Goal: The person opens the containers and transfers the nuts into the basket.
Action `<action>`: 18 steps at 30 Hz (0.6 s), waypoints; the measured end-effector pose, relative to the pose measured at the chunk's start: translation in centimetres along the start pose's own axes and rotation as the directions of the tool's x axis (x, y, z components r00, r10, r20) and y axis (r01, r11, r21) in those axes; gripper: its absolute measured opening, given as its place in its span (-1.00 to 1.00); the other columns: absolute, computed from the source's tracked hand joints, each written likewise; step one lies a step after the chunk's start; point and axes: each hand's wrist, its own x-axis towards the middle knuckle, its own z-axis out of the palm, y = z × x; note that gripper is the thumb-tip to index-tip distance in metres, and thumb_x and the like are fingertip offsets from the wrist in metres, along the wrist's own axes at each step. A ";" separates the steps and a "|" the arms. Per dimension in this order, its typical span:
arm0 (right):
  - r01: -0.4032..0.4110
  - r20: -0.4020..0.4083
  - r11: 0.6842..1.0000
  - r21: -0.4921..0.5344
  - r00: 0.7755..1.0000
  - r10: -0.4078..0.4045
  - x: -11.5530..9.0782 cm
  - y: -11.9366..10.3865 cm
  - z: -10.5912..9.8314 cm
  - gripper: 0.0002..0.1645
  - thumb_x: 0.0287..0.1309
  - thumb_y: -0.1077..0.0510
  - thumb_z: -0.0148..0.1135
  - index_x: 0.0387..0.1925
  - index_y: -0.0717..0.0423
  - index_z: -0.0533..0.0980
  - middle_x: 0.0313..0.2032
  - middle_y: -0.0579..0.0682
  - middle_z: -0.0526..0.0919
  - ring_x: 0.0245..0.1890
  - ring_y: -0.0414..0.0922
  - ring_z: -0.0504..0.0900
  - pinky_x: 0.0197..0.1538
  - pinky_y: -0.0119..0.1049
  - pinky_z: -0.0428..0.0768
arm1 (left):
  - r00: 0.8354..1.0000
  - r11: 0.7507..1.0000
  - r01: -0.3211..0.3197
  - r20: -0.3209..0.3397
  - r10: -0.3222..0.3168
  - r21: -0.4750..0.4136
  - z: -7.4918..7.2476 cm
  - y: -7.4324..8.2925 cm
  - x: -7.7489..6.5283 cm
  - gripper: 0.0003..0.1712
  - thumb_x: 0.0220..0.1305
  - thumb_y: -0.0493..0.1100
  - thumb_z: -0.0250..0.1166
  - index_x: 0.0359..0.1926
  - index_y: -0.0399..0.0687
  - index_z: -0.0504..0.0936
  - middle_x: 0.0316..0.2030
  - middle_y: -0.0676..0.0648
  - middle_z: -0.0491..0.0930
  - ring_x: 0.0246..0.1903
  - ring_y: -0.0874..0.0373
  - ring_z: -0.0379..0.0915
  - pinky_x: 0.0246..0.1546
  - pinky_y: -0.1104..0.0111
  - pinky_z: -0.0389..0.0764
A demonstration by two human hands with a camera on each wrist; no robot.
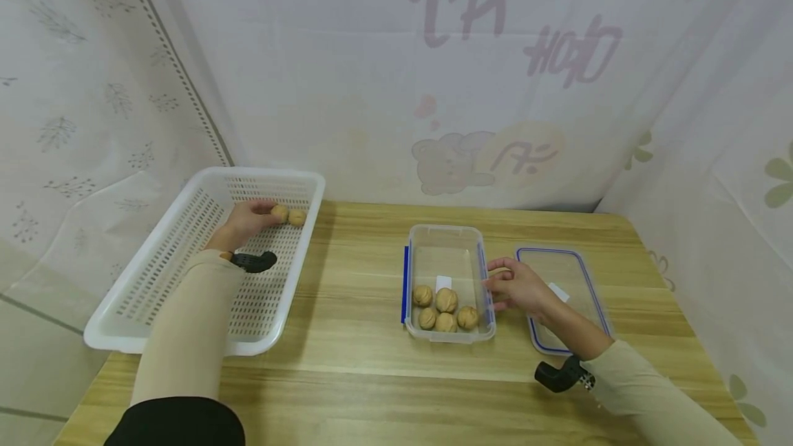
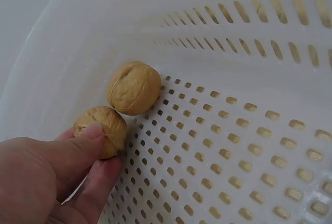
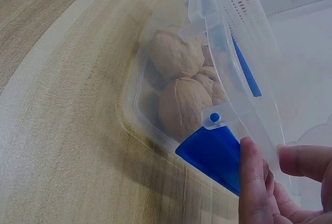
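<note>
In the white perforated basket, my left hand pinches one walnut between thumb and fingers. A second walnut lies right beside it in the basket's corner. My right hand is at the right side of a clear plastic container, its spread fingers touching the outer wall near the rim. A blue side latch hangs down by those fingers. Several walnuts sit in the near end of the container, along with a small white slip.
To the right, partly beneath my right forearm, a clear lid with a blue seal lies on the wooden table. A printed curtain hangs behind the table and along its sides.
</note>
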 end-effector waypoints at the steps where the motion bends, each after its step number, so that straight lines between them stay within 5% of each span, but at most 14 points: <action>1: 0.000 0.000 1.000 -0.001 1.000 0.000 0.0 0.0 0.0 -0.45 0.39 0.33 0.22 0.29 0.37 0.24 -0.09 0.22 0.60 -0.24 -0.11 0.61 -0.28 -0.24 0.74 | 1.000 1.000 0.003 0.000 -0.003 -0.007 0.0 0.0 0.0 -0.32 0.47 -0.25 0.25 0.44 -0.49 0.23 0.36 -0.51 0.29 0.32 -0.28 0.27 0.32 -0.02 0.38; 18: 0.005 0.001 1.000 0.006 1.000 -0.005 0.0 0.0 0.0 -0.47 0.38 0.34 0.21 0.27 0.38 0.25 -0.12 0.20 0.62 -0.28 -0.12 0.62 -0.29 -0.25 0.74 | 0.999 0.997 0.020 0.048 -0.017 -0.069 -0.4 0.3 -0.1 -0.29 0.51 -0.23 0.20 0.50 -0.43 0.14 0.42 -0.47 0.23 0.28 -0.24 0.36 0.26 0.13 0.50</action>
